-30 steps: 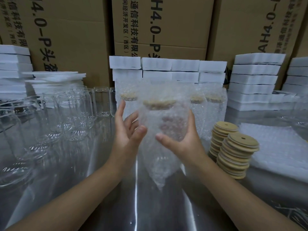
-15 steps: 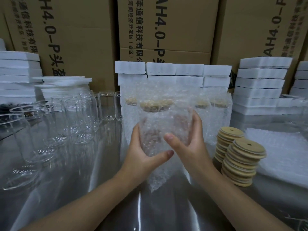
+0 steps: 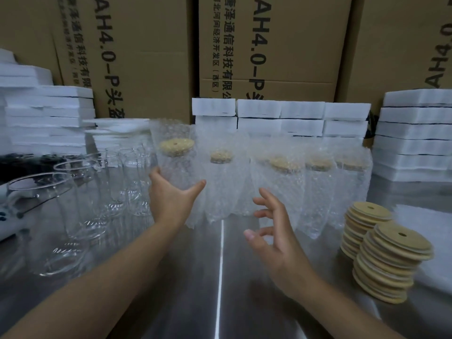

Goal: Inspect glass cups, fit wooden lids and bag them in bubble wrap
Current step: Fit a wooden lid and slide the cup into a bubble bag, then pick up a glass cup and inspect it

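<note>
Steel tabletop lies bare between the forearms, with wooden lid stacks at its right and empty glass cups at its left. The right hand hangs slack and holds nothing. Farther back, the left hand grips the bagged cup, thumb across its knobbly front, beside the bagged row.

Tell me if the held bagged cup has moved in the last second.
Yes. The bagged cup went left to the end of the bagged row, beside the empty glass cups.
</note>
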